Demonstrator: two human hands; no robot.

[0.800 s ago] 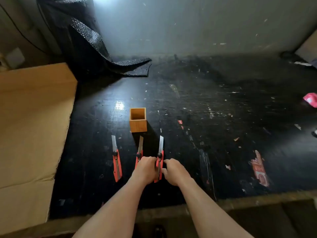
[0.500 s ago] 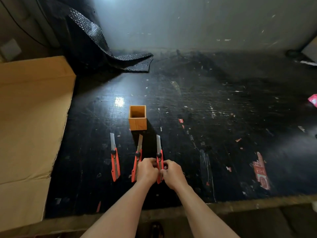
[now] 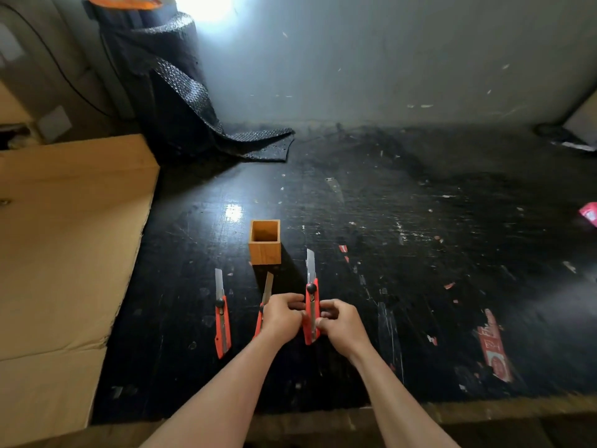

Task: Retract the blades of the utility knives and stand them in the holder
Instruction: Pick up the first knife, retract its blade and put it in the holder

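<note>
Three red utility knives with extended blades are near the front of the black table. My left hand (image 3: 282, 313) and my right hand (image 3: 339, 321) both grip the rightmost knife (image 3: 312, 297), raised off the table with its blade pointing away from me. The middle knife (image 3: 265, 294) lies flat, partly hidden behind my left hand. The left knife (image 3: 221, 315) lies flat and untouched. A square wooden holder (image 3: 265, 248) stands empty just beyond the knives.
A large sheet of cardboard (image 3: 64, 253) covers the left side. A roll of black textured matting (image 3: 181, 101) stands at the back left by the wall. Red label scraps (image 3: 494, 347) lie at the right, and a pink object (image 3: 589, 214) at the right edge.
Both hands have closed on the rightmost knife and lifted it off the table; it lay flat before. The other two knives have not moved.
</note>
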